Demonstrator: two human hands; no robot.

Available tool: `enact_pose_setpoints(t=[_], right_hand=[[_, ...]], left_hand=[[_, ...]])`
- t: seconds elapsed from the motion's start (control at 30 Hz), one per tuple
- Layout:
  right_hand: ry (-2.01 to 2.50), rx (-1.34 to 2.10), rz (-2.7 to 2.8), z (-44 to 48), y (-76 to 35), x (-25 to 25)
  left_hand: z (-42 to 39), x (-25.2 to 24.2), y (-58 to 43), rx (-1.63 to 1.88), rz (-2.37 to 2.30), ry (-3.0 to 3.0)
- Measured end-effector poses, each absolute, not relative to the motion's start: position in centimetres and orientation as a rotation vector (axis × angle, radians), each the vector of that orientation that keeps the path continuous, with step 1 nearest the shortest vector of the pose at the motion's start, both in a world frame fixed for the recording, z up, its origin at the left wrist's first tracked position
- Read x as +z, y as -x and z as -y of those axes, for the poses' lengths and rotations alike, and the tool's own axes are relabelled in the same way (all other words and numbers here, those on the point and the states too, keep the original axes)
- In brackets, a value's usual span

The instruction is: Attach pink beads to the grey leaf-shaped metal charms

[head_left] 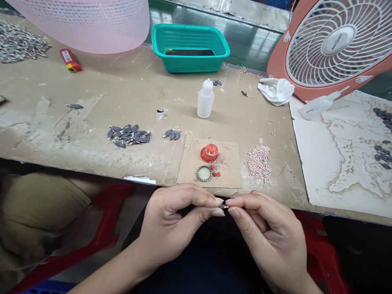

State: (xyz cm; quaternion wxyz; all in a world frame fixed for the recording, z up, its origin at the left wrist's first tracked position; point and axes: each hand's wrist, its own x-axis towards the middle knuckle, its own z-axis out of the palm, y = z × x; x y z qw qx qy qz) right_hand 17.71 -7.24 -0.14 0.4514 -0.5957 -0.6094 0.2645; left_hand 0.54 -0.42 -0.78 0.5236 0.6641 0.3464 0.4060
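My left hand (173,222) pinches a small dark grey piece (223,206) between thumb and forefinger, just off the table's front edge. Thumb and forefinger of my right hand (275,232) close on its small pale pinkish tip; the fingertips hide most of it. Just beyond, a cardboard square (186,175) carries a red cup-shaped lid (210,152), a bottle cap (203,173) and tiny red bits (216,174). Right of it lies a pile of tiny pink-and-white pieces (259,163). Several dark grey leaf-shaped pieces with pale tips (130,134) lie to the left, with a smaller group (172,134) beside them.
Behind stand a white squeeze bottle (205,100), a green basket (191,65), a pink basket (92,24) and an orange fan (280,61). A second bottle (318,107) leans by the fan. A red lighter-like object (70,60) lies left. Someone's leg (39,216) is at lower left.
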Motion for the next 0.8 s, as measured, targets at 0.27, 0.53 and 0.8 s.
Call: enact_pose_setpoints(t=[0.27, 0.53, 0.8], right_hand=[[1.445, 0.362, 1.662, 7.0, -17.3, 0.5], [1.417, 0.185, 1.776, 6.9, -17.1, 0.9], [1.421, 0.125, 1.788, 6.9, -16.5, 0.8]], left_hand=[[0.5, -0.9, -0.5, 0.958, -0.801, -1.469], [0.3, -1.1, -0.5, 1.049, -0.663, -1.647], [0.0, -1.4, -0.6, 1.129, -0.592, -1.802]])
